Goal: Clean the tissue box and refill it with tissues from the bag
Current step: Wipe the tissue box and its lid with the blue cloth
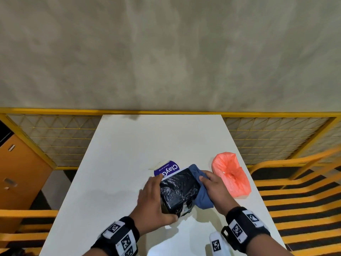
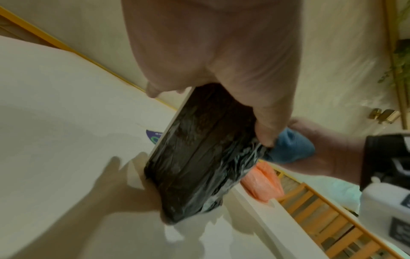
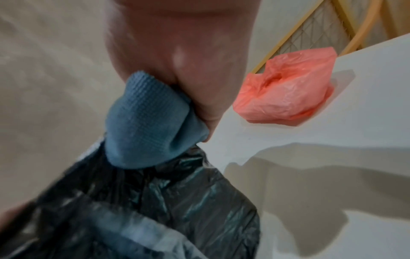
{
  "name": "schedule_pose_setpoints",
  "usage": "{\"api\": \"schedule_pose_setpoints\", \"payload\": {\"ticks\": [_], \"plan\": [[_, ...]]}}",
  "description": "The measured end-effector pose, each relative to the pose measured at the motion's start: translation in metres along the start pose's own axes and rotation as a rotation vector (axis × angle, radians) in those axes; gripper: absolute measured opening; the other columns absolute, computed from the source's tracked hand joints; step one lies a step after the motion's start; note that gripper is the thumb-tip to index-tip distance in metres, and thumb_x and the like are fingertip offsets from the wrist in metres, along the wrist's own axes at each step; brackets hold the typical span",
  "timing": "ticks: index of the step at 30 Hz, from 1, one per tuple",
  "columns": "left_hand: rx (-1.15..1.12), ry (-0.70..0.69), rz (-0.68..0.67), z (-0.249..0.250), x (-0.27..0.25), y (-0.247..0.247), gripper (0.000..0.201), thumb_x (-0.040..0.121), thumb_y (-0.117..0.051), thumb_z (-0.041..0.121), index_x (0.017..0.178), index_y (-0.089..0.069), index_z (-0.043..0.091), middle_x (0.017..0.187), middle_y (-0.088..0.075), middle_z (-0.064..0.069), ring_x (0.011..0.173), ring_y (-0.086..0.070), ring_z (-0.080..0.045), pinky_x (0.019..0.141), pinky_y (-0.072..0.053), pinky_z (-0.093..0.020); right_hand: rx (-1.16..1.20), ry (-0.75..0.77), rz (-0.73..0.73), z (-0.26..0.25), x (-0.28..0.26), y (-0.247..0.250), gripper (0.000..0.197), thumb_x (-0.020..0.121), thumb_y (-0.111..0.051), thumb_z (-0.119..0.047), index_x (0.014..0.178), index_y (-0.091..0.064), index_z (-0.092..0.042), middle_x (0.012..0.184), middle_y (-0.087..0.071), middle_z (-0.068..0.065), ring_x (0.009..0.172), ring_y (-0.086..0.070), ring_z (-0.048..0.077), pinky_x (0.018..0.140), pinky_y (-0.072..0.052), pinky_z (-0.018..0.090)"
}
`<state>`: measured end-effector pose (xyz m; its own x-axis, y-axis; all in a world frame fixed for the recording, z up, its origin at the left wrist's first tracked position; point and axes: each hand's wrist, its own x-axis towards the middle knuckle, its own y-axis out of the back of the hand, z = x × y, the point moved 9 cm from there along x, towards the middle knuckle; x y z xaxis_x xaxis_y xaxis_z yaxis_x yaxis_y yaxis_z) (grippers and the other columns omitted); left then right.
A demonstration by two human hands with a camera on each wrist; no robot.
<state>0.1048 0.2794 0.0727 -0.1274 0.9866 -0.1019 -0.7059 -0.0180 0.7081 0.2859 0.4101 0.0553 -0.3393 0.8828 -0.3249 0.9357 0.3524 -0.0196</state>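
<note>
One white table (image 1: 129, 154) carries everything, set against a yellow mesh rail; all items sit toward its near right part. Pink bag (image 1: 231, 174) lies slack by the right edge, mouth puckered up, likely the tissue supply parked within reach; contents not visible. Tissue box (image 1: 178, 191), black and wrapped in crinkly film, is tilted up off the table near the near edge. Left hand (image 1: 155, 202) curls round its left side and near corner, probably to steady it and turn a face toward the wiping hand. Right hand (image 1: 214, 187) bunches a blue cloth (image 1: 202, 196) in a closed fist and presses it on the box's right side, so cleaning looks underway. Purple packet (image 1: 167, 169) with white lettering pokes out beyond the box's far end, mostly covered; lettering cut off. Box opening not seen in any view. White patches at the box's near corner: can't tell if torn film or glare. Both wrist views are blurred.
</note>
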Motion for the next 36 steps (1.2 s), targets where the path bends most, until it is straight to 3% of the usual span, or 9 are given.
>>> {"api": "schedule_pose_setpoints", "payload": {"ticks": [2,4,10,13,17,21,25,31,36], "plan": [[0.141,0.084,-0.061,0.012,0.001,0.009,0.141,0.051,-0.066,0.082,0.155,0.013,0.027,0.162,0.010,0.008,0.152,0.015,-0.021,0.123,-0.001,-0.056,0.055,0.024,0.059,-0.004,-0.002,0.012,0.021,0.099,-0.048,-0.004,0.109,-0.066,-0.002,0.109,-0.069,0.025,0.095,-0.066,0.031,0.088,-0.050,0.043],[0.246,0.081,-0.048,0.038,0.010,0.015,0.140,0.056,-0.062,0.086,0.155,0.016,0.027,0.164,0.019,0.005,0.151,0.021,-0.022,0.121,0.003,-0.059,0.140,0.048,0.130,-0.006,-0.004,0.026,0.021,0.098,-0.048,-0.003,0.108,-0.067,-0.003,0.111,-0.068,0.026,0.097,-0.065,0.033,0.091,-0.048,0.045],[0.515,0.122,-0.171,0.076,0.058,-0.015,0.134,0.066,-0.067,0.073,0.155,0.017,0.018,0.163,-0.010,-0.015,0.150,-0.012,-0.035,0.113,-0.017,-0.067,0.238,0.107,0.230,-0.021,-0.019,0.053,0.020,0.097,-0.051,-0.003,0.108,-0.067,-0.007,0.113,-0.066,0.026,0.104,-0.065,0.039,0.098,-0.047,0.049],[0.488,0.142,-0.199,0.069,0.061,-0.015,0.131,0.066,-0.069,0.067,0.156,0.013,0.018,0.156,-0.025,-0.011,0.143,-0.027,-0.035,0.113,-0.019,-0.064,0.225,0.174,0.239,-0.048,-0.034,0.059,0.023,0.098,-0.050,-0.002,0.112,-0.066,-0.009,0.111,-0.069,0.020,0.106,-0.064,0.038,0.099,-0.047,0.048],[0.222,0.042,-0.073,0.054,0.042,0.008,0.128,0.061,-0.073,0.057,0.157,0.003,0.020,0.149,-0.028,-0.002,0.140,-0.029,-0.026,0.118,-0.024,-0.053,-0.006,0.328,0.259,-0.087,-0.055,0.055,0.027,0.098,-0.050,-0.005,0.114,-0.066,-0.020,0.109,-0.069,0.002,0.103,-0.065,0.019,0.090,-0.051,0.032],[-0.066,-0.023,0.038,0.020,0.013,0.011,0.117,0.057,-0.078,0.048,0.151,-0.010,0.034,0.141,-0.030,0.009,0.137,-0.034,-0.016,0.115,-0.036,-0.038,-0.484,0.631,0.209,-0.107,-0.075,-0.001,0.033,0.092,-0.054,-0.002,0.113,-0.064,-0.025,0.115,-0.062,-0.006,0.109,-0.050,-0.008,0.095,-0.036,0.010],[-0.194,-0.114,0.141,0.007,-0.007,0.010,0.094,0.057,-0.077,0.032,0.125,-0.021,0.064,0.125,-0.038,0.018,0.121,-0.046,-0.006,0.100,-0.045,-0.025,-0.904,0.844,-0.095,-0.062,-0.087,-0.104,0.040,0.081,-0.052,-0.012,0.119,-0.061,-0.022,0.118,-0.063,0.006,0.104,-0.057,0.023,0.089,-0.048,0.032],[-0.348,-0.008,0.117,-0.045,-0.028,-0.011,0.103,0.061,-0.086,0.020,0.138,-0.019,0.036,0.130,-0.052,0.000,0.115,-0.063,-0.011,0.093,-0.056,-0.040,-1.039,0.832,-0.161,-0.028,-0.064,-0.120,0.041,0.074,-0.053,-0.006,0.112,-0.066,-0.014,0.107,-0.062,0.007,0.092,-0.057,0.027,0.077,-0.048,0.033],[-0.373,0.013,0.136,-0.053,-0.037,-0.019,0.105,0.061,-0.087,0.015,0.134,-0.015,0.040,0.130,-0.055,0.003,0.113,-0.064,-0.002,0.092,-0.050,-0.016,-1.036,0.805,-0.122,-0.021,-0.048,-0.100,0.045,0.070,-0.056,0.000,0.111,-0.066,-0.015,0.110,-0.063,0.009,0.095,-0.058,0.028,0.082,-0.049,0.032]]}}
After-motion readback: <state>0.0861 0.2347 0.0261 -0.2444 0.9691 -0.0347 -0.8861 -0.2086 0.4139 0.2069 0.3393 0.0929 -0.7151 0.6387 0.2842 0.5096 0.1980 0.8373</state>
